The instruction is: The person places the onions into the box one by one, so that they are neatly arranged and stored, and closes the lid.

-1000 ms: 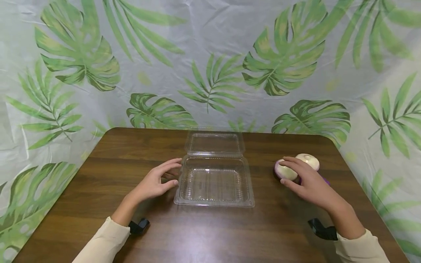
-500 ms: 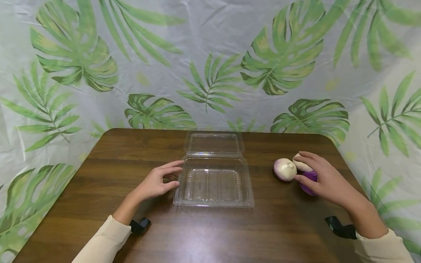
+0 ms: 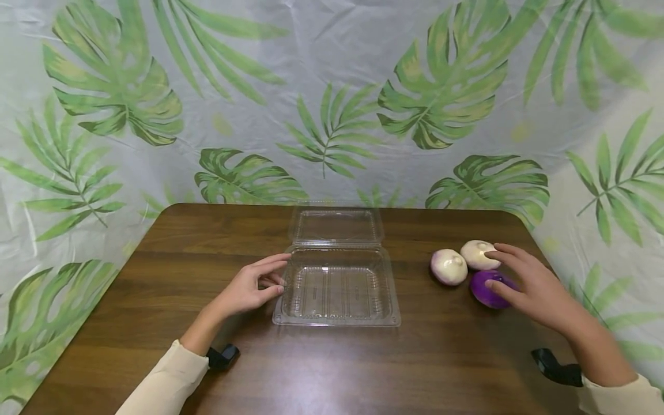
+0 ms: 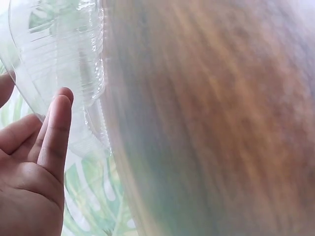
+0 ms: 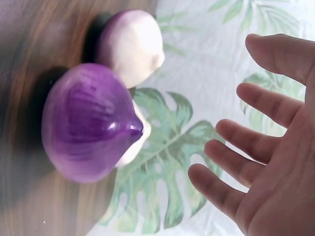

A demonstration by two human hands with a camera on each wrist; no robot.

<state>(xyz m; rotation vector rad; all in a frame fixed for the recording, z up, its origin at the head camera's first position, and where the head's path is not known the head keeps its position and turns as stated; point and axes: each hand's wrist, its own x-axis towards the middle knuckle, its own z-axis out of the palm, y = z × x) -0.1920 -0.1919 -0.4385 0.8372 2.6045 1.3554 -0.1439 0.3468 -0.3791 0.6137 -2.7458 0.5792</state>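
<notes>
A clear plastic clamshell container (image 3: 337, 321) lies on the table with its lid (image 3: 337, 227) folded back. My left hand (image 3: 250, 290) is at its left rim, fingers relaxed and thumb apart; whether they touch the rim I cannot tell. Over on the right, my right hand (image 3: 536, 291) hovers with spread, loosely bent fingers above a purple onion (image 3: 487, 291) and holds nothing. In the right wrist view a gap separates this onion (image 5: 86, 123) from the fingers. Two white-and-purple onions, one left (image 3: 448, 268) and one behind (image 3: 474, 253), sit close to the purple one.
The brown wooden table (image 3: 332, 369) ends at a back edge close to a leaf-printed curtain (image 3: 332, 115). Bare wood lies between the container and the onions. A black wrist strap (image 3: 557, 369) is on the right wrist, another strap (image 3: 223, 357) on the left.
My right hand has moved right, from over the white-and-purple onions to over the purple onion, uncovering them. The left hand stays at the container's left rim.
</notes>
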